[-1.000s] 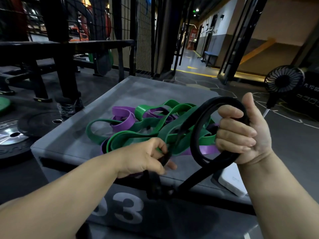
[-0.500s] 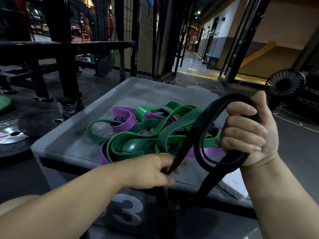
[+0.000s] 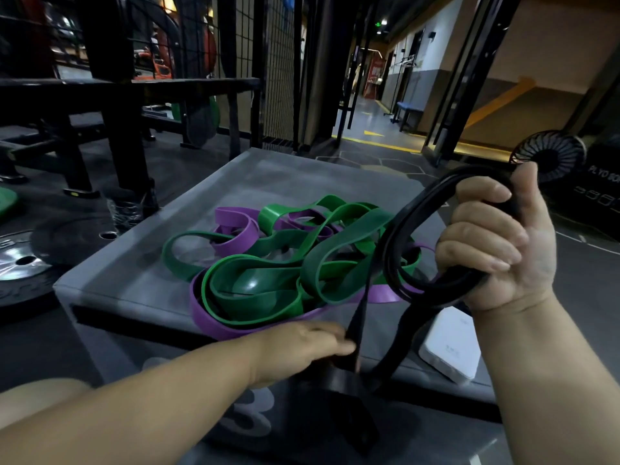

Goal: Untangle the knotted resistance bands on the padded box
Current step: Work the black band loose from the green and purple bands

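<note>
At the near edge of the padded box (image 3: 141, 290), the left hand (image 3: 302, 350) is motion-blurred; its grip on the black band (image 3: 392, 236) is unclear. Its forearm covers part of the number (image 3: 255, 414) on the box's front. The wrist of the right hand (image 3: 496, 243) hides part of a white device (image 3: 449, 350) on the box.

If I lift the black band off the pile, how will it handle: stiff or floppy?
Probably floppy: the black band curls in loose loops from the right hand and droops over the edge of the padded box. Likely stretchy: the strand to the left hand runs taut. It may drag the green bands it crosses.
</note>
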{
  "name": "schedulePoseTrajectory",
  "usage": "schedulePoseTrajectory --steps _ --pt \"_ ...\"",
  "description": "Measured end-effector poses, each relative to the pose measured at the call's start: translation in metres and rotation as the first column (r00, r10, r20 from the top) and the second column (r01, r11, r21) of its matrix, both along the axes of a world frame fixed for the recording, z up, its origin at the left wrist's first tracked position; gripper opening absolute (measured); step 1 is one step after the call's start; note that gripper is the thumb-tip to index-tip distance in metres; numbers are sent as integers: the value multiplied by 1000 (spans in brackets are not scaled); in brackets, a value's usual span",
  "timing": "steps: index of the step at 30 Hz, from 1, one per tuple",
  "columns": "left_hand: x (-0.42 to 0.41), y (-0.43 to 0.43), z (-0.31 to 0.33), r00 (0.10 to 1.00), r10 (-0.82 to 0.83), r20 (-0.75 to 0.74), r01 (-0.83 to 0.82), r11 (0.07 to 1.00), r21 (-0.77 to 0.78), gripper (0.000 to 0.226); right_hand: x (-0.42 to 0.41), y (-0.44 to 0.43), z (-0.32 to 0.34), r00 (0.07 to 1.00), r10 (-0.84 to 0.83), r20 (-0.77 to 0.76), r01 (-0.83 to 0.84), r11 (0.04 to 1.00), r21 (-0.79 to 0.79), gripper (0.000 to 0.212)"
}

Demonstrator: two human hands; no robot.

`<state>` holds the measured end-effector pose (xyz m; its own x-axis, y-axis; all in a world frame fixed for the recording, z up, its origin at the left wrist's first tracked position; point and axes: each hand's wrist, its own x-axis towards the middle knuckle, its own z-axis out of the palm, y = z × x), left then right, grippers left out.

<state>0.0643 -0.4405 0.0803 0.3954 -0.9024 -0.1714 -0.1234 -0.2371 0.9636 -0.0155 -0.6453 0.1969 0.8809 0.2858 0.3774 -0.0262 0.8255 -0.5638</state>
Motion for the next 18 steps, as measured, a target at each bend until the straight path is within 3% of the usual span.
schedulePoseTrajectory --steps 2,5,9,12,15,18 --pt "-1 2 -1 999 -41 19 41 999 26 20 0 -3 -2 1000 -9 -5 9 1000 18 42" --pt "-2 3 -3 980 -101 172 90 994 66 19 0 -8 -5 1000 -12 -12 12 999 40 44" --pt "-5 -2 -2 993 -7 119 9 1000 -14 39 4 -8 -11 1000 -16 5 15 999 41 41" --pt "-10 -4 4 990 55 131 -50 998 -35 29 8 -8 -12 999 -41 15 40 998 47 41" --pt "-11 -3 5 977 69 200 -62 997 -41 17 11 -10 -16 992 -124 -1 124 991 58 39" --pt "-8 -4 3 958 76 275 -68 997 -40 29 13 -6 -19 965 -260 -28 261 963 67 34"
